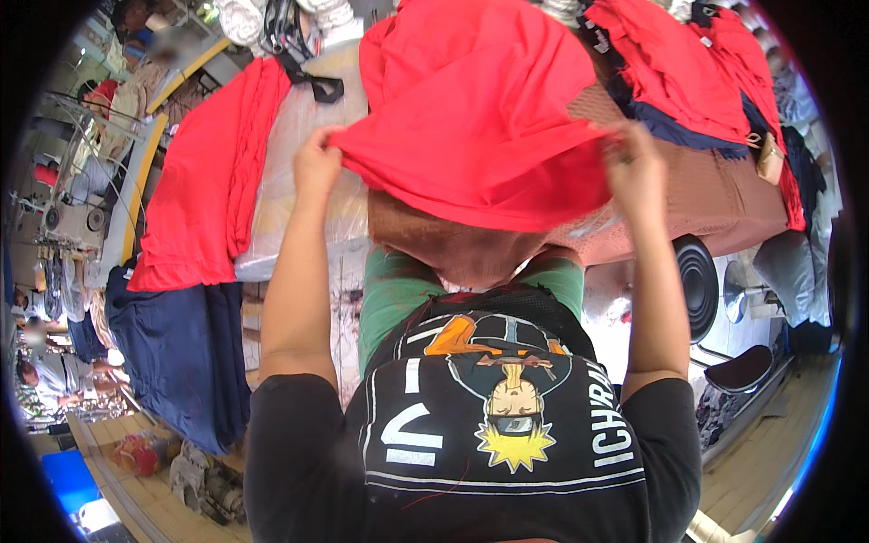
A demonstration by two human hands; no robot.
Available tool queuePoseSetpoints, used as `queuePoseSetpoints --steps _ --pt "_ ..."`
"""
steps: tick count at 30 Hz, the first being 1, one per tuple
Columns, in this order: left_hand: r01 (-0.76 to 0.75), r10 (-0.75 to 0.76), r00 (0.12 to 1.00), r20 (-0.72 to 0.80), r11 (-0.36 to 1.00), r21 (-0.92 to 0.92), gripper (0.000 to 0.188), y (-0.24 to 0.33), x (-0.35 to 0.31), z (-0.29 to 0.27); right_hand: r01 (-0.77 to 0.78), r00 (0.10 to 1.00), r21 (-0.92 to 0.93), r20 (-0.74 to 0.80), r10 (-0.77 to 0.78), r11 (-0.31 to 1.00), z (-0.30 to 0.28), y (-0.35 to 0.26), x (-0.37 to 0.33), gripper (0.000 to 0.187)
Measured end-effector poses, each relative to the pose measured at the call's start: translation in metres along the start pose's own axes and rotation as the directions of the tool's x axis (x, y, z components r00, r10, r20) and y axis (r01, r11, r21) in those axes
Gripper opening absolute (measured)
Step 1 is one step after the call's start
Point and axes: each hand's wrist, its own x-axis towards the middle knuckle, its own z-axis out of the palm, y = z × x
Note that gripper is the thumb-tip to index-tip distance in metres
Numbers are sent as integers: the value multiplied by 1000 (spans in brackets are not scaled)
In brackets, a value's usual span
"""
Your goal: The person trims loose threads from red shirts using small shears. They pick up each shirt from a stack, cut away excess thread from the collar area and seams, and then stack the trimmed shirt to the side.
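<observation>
A large piece of red fabric (pixel 480 136) spreads in front of me over a brown cloth-covered surface (pixel 416 231). My left hand (pixel 319 163) is closed on its left corner, fingertips pinching the edge. At the opposite edge my right hand (pixel 634 167), slightly blurred, grips the fabric too. Between the two hands the near edge hangs in a shallow curve, with soft folds running across the middle. The far part of the fabric reaches the top of the view. Whether it is a finished garment or a cut panel, I cannot tell.
Folded red fabric (pixel 204 172) lies at the left beside a plastic-covered board (pixel 312 195), with dark navy cloth (pixel 181 353) hanging below it. More red pieces (pixel 670 72) lie over navy cloth at the right. A black strap (pixel 317 86) rests at the back left. A round black seat (pixel 695 290) stands at the right.
</observation>
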Motion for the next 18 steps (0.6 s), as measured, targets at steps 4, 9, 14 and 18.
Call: queuePoseSetpoints --steps 4,9,14,18 --pt "-191 126 904 -408 974 -123 22 81 39 -69 1 945 -27 -327 -10 1000 -109 7 59 23" --pt "-278 129 887 -443 916 -291 26 156 54 -177 83 806 227 -588 68 970 -196 -26 95 22" --pt "-289 225 957 -181 735 -614 28 226 62 -214 141 890 -105 -422 -172 985 -276 -15 126 24" --pt "-41 72 931 359 995 -95 29 195 118 -156 -188 972 75 158 175 979 -148 6 194 19"
